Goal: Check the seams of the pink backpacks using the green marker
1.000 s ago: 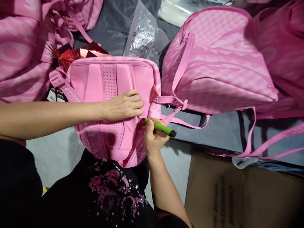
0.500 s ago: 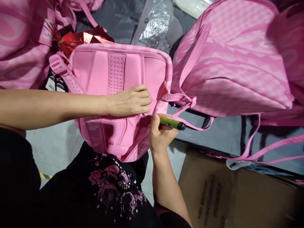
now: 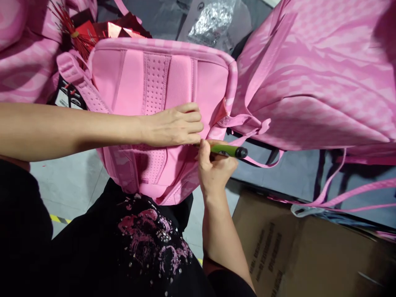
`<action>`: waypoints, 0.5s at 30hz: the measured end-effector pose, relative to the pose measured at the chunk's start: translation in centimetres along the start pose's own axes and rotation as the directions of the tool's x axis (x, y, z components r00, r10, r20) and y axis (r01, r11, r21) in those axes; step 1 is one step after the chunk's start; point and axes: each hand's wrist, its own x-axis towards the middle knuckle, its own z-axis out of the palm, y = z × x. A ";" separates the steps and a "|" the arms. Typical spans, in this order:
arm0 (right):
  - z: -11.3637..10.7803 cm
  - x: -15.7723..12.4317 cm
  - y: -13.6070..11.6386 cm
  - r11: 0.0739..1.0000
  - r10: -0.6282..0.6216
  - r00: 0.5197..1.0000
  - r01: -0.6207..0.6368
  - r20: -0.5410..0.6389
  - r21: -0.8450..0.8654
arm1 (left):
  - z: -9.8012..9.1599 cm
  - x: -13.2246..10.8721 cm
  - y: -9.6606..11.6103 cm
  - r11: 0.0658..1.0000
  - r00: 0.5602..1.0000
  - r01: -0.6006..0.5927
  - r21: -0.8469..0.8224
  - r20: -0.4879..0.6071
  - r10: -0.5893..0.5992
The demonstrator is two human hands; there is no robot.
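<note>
A pink backpack point(image 3: 210, 90) lies with its padded, perforated back panel facing up, its near end against the black clothing over my lap. My left hand point(image 3: 176, 126) rests across the panel with its fingers curled closed on the fabric; the fingertips are hidden. Just beside it, my right hand point(image 3: 216, 165) is closed around a green pen-shaped tool point(image 3: 225, 150) with a black end. The tool's tip points left toward my left fingers and is covered by the hands. Off the bag's right side runs a pink strap point(image 3: 236, 120).
Another pink backpack point(image 3: 324, 74) stands at the right, and more pink bags point(image 3: 27, 70) fill the left. Red tags point(image 3: 88, 33) with strings and a clear plastic bag point(image 3: 213, 24) lie beyond. Below right is a cardboard box point(image 3: 324, 251); trailing straps point(image 3: 355, 196) hang above it.
The view has shifted slightly, so the backpack appears a little higher and larger. Both hands keep their hold, and the tool's tip is now hidden beside my left fingers.
</note>
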 end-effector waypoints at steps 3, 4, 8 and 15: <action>-0.1 0.0 0.1 0.999 0.000 1.000 -0.001 -0.011 -0.049 | 0.0 0.0 0.0 1.000 1.000 -0.011 0.024 0.003 0.011; -0.1 0.0 0.2 1.000 0.006 1.000 -0.006 -0.002 -0.023 | 0.0 0.0 0.0 0.999 1.000 -0.015 0.039 0.009 0.014; -0.2 -0.2 0.2 1.000 0.015 1.000 -0.015 0.012 -0.008 | -0.3 0.2 -0.3 0.985 0.996 -0.085 0.150 0.039 0.080; -0.2 -1.1 0.9 0.998 0.070 0.997 -0.070 0.014 0.008 | -2.3 1.7 -1.9 0.939 0.978 -0.169 0.300 0.167 0.123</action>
